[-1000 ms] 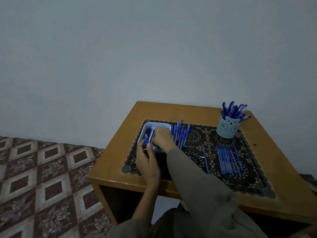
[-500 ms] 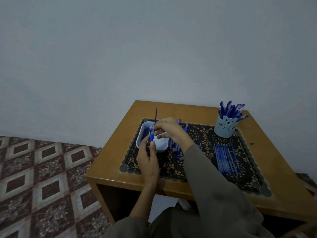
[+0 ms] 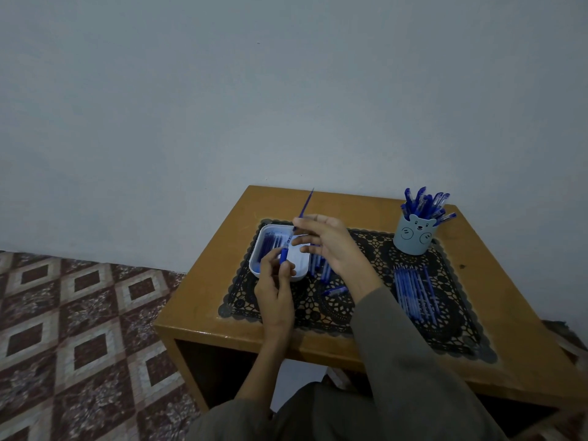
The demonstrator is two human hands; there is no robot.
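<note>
Your right grip (image 3: 331, 243) pinches the blue refill (image 3: 306, 205), long axis tilted up and away over the white tray (image 3: 254, 264), lower end at the mouth of the pen barrel (image 3: 283, 255) clasped just below in your left grip (image 3: 275, 291).

The left hand (image 3: 275, 283), on a bare forearm, had its thumb and fingers curled round a short blue barrel (image 3: 283, 255), while the right hand (image 3: 332, 246), at the end of a grey sleeve (image 3: 413, 361), pinched a thin refill (image 3: 306, 205) with its other fingers spread.
</note>
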